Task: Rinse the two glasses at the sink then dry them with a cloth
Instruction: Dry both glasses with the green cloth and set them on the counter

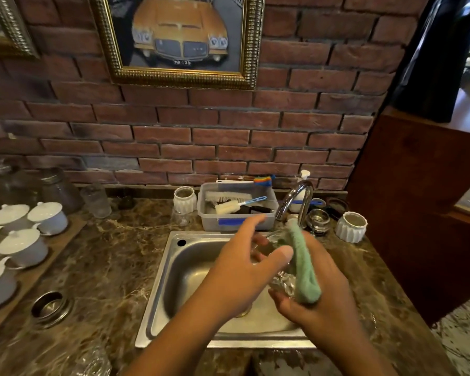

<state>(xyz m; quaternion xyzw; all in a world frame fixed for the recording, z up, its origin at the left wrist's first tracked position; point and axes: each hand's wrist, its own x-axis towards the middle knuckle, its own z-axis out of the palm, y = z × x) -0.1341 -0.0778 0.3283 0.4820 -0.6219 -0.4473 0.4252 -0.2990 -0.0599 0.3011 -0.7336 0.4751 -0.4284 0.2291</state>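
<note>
Both hands meet over the sink (174, 270), right of centre. Right hand (320, 302) grips a clear, ribbed glass (281, 286) with a green cloth (305, 270) draped over it. Left hand (244, 264) curls loosely around the glass rim, fingers slightly apart.
</note>
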